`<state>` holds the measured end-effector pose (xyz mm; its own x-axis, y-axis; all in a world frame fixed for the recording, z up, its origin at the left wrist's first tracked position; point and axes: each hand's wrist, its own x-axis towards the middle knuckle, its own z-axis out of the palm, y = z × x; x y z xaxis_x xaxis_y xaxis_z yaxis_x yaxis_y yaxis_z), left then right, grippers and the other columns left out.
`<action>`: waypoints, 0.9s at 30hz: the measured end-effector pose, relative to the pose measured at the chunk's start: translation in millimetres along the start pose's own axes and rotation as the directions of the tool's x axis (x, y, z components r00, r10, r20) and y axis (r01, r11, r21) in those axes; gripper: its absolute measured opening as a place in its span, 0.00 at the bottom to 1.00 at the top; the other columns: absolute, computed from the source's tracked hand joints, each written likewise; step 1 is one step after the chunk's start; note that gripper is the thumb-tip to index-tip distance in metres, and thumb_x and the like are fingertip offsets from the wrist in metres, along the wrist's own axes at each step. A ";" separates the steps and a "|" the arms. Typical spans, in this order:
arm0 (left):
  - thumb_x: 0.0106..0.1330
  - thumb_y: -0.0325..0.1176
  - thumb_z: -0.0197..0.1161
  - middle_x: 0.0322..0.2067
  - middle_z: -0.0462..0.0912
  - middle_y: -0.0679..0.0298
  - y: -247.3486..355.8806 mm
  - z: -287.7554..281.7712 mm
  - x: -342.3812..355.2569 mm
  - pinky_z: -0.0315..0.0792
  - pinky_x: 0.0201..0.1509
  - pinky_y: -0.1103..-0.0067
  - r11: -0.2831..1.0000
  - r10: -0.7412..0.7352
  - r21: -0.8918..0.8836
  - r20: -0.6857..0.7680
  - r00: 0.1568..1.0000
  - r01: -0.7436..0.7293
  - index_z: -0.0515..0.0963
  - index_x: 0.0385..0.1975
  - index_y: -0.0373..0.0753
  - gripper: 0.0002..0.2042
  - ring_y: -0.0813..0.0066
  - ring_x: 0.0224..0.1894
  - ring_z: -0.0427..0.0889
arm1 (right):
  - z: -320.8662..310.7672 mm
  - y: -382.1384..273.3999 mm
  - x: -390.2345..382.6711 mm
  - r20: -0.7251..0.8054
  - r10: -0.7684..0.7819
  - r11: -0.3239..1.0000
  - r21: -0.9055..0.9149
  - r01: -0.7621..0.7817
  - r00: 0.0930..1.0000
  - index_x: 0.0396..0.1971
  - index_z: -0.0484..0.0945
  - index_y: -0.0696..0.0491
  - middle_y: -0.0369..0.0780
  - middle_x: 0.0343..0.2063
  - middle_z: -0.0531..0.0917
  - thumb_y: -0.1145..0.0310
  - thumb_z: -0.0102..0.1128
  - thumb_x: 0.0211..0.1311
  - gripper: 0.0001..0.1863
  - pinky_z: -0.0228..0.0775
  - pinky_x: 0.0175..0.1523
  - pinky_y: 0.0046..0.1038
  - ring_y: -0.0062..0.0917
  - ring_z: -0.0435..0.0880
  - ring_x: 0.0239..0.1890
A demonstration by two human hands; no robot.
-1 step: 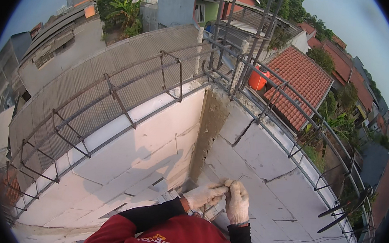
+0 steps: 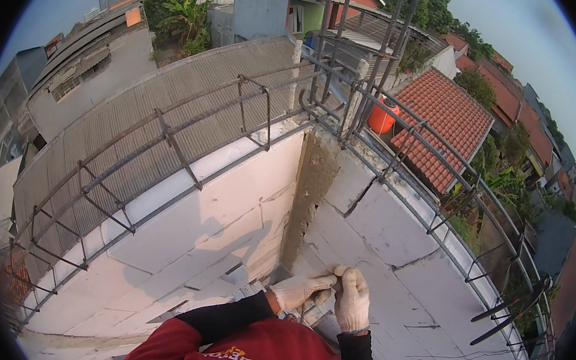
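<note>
A thin wire [image 2: 363,262], faintly seen just above the right hand [image 2: 353,300], is apparently pinched in its closed fingers [image 2: 348,278] and those of the left hand [image 2: 301,291]; probably light and springy, best held near its end

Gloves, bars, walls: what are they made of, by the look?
Gloves: matte off-white knit, perhaps cotton; soft, textured surface.
Bars: likely steel, dull dark grey-brown; slender, with bent stirrups.
Walls: probably lightweight concrete block, matte whitish; large rectangles, visible joints.
</note>
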<state>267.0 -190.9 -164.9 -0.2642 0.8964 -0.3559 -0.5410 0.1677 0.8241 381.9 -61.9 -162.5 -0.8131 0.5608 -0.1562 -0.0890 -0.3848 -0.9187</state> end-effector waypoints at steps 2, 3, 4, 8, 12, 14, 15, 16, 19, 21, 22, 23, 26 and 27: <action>0.83 0.36 0.56 0.37 0.78 0.67 -12.4 0.9 -4.8 0.74 0.37 0.75 0.925 -0.029 -0.374 0.099 0.995 0.064 0.78 0.47 0.34 0.11 0.78 0.34 0.79 | 6.2 -13.6 -6.2 0.033 0.042 0.984 0.171 -0.047 0.999 0.44 0.78 0.55 0.44 0.39 0.86 0.55 0.52 0.84 0.17 0.81 0.51 0.35 0.26 0.82 0.32; 0.83 0.38 0.56 0.37 0.79 0.67 -21.3 1.3 -6.9 0.75 0.36 0.75 0.834 -0.027 -0.541 0.151 0.988 0.105 0.78 0.48 0.34 0.12 0.78 0.34 0.80 | 10.1 -20.5 -9.1 0.050 0.058 0.971 0.228 -0.068 0.997 0.43 0.77 0.55 0.43 0.37 0.86 0.54 0.53 0.83 0.17 0.82 0.51 0.36 0.26 0.82 0.31; 0.83 0.43 0.57 0.38 0.80 0.67 -30.6 -0.2 -5.5 0.78 0.39 0.73 0.822 0.044 -0.562 0.233 0.972 0.097 0.77 0.48 0.34 0.15 0.76 0.33 0.83 | 13.5 -24.6 -11.1 0.065 0.064 0.969 0.236 -0.078 0.996 0.43 0.76 0.54 0.42 0.35 0.86 0.53 0.54 0.83 0.17 0.82 0.51 0.36 0.27 0.81 0.31; 0.83 0.44 0.57 0.29 0.77 0.66 -33.3 1.3 -14.2 0.77 0.41 0.72 0.960 0.091 -0.281 0.271 0.958 -0.012 0.79 0.49 0.38 0.14 0.76 0.31 0.81 | 12.0 -22.0 -11.4 0.184 -0.015 0.950 0.308 -0.043 0.983 0.44 0.75 0.52 0.36 0.25 0.80 0.51 0.55 0.81 0.18 0.84 0.46 0.36 0.26 0.79 0.27; 0.82 0.46 0.57 0.23 0.75 0.68 -39.0 9.9 -6.6 0.70 0.33 0.79 0.773 0.428 0.478 0.094 0.899 -0.418 0.80 0.53 0.39 0.16 0.83 0.24 0.74 | 12.6 -23.6 -7.9 0.029 -0.014 0.991 0.133 0.010 0.999 0.44 0.74 0.52 0.32 0.21 0.72 0.51 0.56 0.81 0.17 0.83 0.47 0.40 0.25 0.78 0.26; 0.82 0.44 0.58 0.28 0.79 0.65 -43.5 -0.8 -5.8 0.72 0.37 0.76 0.891 0.294 0.344 0.060 0.954 -0.296 0.78 0.59 0.38 0.17 0.81 0.30 0.75 | 18.3 -30.4 -7.4 -0.078 -0.037 0.997 -0.068 0.032 0.996 0.44 0.74 0.52 0.31 0.21 0.70 0.50 0.56 0.81 0.18 0.83 0.46 0.39 0.24 0.77 0.25; 0.82 0.44 0.57 0.31 0.81 0.64 -46.5 -6.9 -4.9 0.73 0.40 0.75 0.955 0.193 0.221 0.049 0.980 -0.199 0.79 0.60 0.37 0.18 0.79 0.34 0.77 | 21.2 -33.1 -7.9 -0.057 -0.023 0.999 0.031 0.025 0.998 0.44 0.74 0.52 0.31 0.20 0.70 0.50 0.56 0.81 0.18 0.83 0.43 0.36 0.24 0.76 0.25; 0.83 0.46 0.55 0.35 0.84 0.61 -52.0 -15.5 -3.6 0.75 0.46 0.75 0.999 0.032 -0.015 0.084 0.996 -0.031 0.81 0.58 0.36 0.19 0.75 0.40 0.81 | 24.4 -35.2 -8.6 -0.034 -0.011 0.991 0.130 0.015 0.999 0.44 0.74 0.52 0.31 0.20 0.70 0.50 0.56 0.81 0.18 0.82 0.39 0.33 0.23 0.76 0.25; 0.82 0.48 0.54 0.48 0.87 0.54 -44.7 -11.1 -11.2 0.75 0.61 0.71 0.986 -0.156 -0.045 0.125 0.980 0.163 0.79 0.62 0.35 0.23 0.68 0.56 0.84 | 24.2 -30.8 -14.1 0.024 -0.009 0.976 0.218 0.003 1.000 0.45 0.75 0.53 0.31 0.19 0.71 0.52 0.55 0.82 0.17 0.80 0.33 0.28 0.22 0.74 0.23; 0.81 0.49 0.56 0.54 0.85 0.52 -24.1 -4.7 -21.8 0.75 0.64 0.69 0.968 -0.049 0.247 0.016 0.999 0.044 0.76 0.67 0.36 0.25 0.67 0.59 0.83 | 24.5 -28.6 -15.7 0.004 -0.044 0.998 0.042 0.043 0.999 0.45 0.76 0.53 0.31 0.19 0.72 0.54 0.54 0.83 0.15 0.79 0.31 0.27 0.21 0.74 0.21; 0.80 0.49 0.58 0.56 0.84 0.52 -9.0 -4.1 -26.0 0.77 0.62 0.69 0.896 0.090 0.439 -0.045 0.995 -0.061 0.75 0.68 0.37 0.26 0.68 0.59 0.84 | 26.5 -30.7 -13.1 -0.030 -0.083 0.988 -0.133 0.078 0.996 0.45 0.76 0.52 0.31 0.18 0.72 0.56 0.54 0.83 0.14 0.79 0.31 0.28 0.20 0.74 0.21; 0.79 0.50 0.59 0.58 0.83 0.51 -0.2 -5.1 -29.4 0.78 0.60 0.70 0.770 0.241 0.622 -0.075 0.968 -0.144 0.74 0.69 0.37 0.27 0.68 0.58 0.84 | 28.1 -33.1 -11.3 -0.052 -0.131 0.947 -0.303 0.110 0.990 0.44 0.77 0.52 0.31 0.17 0.72 0.57 0.53 0.84 0.13 0.78 0.32 0.29 0.20 0.73 0.20; 0.75 0.46 0.65 0.64 0.79 0.53 6.6 -27.2 -33.2 0.78 0.60 0.70 0.828 0.442 0.447 -0.147 0.885 -0.339 0.73 0.70 0.37 0.29 0.65 0.57 0.85 | 23.4 -25.2 -7.0 0.232 -0.380 0.489 -0.772 0.407 0.895 0.45 0.82 0.49 0.41 0.18 0.79 0.58 0.60 0.77 0.10 0.78 0.32 0.36 0.36 0.82 0.21; 0.74 0.45 0.66 0.64 0.79 0.53 24.3 -26.9 -34.7 0.78 0.60 0.69 0.817 0.476 0.431 -0.129 0.870 -0.384 0.73 0.70 0.37 0.29 0.64 0.57 0.85 | 21.4 -22.0 -8.2 0.374 -0.402 0.214 -0.849 0.483 0.836 0.45 0.83 0.48 0.43 0.20 0.81 0.57 0.62 0.76 0.11 0.79 0.32 0.38 0.39 0.83 0.22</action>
<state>241.5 -228.9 -144.4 -0.5906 0.8065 0.0263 0.0031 -0.0302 0.9995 378.2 -73.8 -133.2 -0.8590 0.3492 0.3744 0.0770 0.8110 -0.5799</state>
